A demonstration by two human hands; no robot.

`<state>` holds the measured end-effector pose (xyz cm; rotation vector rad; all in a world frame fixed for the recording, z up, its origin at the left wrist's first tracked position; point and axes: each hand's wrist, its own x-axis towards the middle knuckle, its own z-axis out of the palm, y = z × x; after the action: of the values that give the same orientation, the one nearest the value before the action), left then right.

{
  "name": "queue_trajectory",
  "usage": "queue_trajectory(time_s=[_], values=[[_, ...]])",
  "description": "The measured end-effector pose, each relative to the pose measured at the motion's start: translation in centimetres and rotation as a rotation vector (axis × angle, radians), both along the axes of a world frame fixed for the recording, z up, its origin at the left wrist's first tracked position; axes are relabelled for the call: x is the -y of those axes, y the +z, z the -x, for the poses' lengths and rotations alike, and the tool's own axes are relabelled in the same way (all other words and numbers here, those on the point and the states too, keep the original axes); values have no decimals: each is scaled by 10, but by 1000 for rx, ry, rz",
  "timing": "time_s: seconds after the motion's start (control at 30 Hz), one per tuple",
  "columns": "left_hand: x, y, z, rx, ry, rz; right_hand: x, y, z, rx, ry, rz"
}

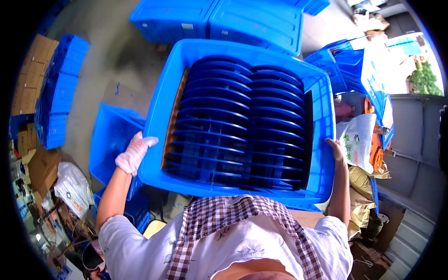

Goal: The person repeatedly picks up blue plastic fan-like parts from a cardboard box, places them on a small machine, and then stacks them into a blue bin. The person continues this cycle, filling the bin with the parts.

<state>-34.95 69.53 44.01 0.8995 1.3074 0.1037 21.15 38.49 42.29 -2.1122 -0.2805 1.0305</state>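
Note:
Right before me is a large blue plastic bin (252, 45), with both my hands on its sides. Two side-by-side rows of dark round discs, perhaps reels (214, 100), fill it, standing on edge with narrow gaps between them. A brown cardboard sheet (175, 116) lines the inner left wall; a dark strip (308, 135) runs along the right. My left hand (134, 154), in a whitish glove, is closed on the left rim with the thumb on top. At the right rim, my right hand (336, 149) grips the edge, its fingers partly hidden beneath.
Closed blue bins (254, 23) stand just beyond. An open blue bin (112, 144) sits on the floor at left, near stacked blue crates (60, 93) and cardboard boxes (35, 74). A white sack (357, 140) and orange wheeled equipment (376, 158) are at right.

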Motion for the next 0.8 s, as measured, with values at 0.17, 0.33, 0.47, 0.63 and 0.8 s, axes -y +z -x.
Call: queue_trajectory(time_s=[0.17, 0.33, 0.47, 0.63, 0.8], values=[[1, 34, -6, 20, 12, -130, 8, 48, 12, 40, 9, -106], [-7, 49, -13, 1, -2, -244, 15, 59, -3, 12, 14, -217], [-32, 76, -47, 20, -80, -348, 15, 61, -1, 19, -104, -258], [-105, 77, -99, -87, -235, -471, 8, 16, -47, 80, -100, -289], [-175, 92, -173, 20, -308, -493, -51, 22, -68, -38, -238, -366]])
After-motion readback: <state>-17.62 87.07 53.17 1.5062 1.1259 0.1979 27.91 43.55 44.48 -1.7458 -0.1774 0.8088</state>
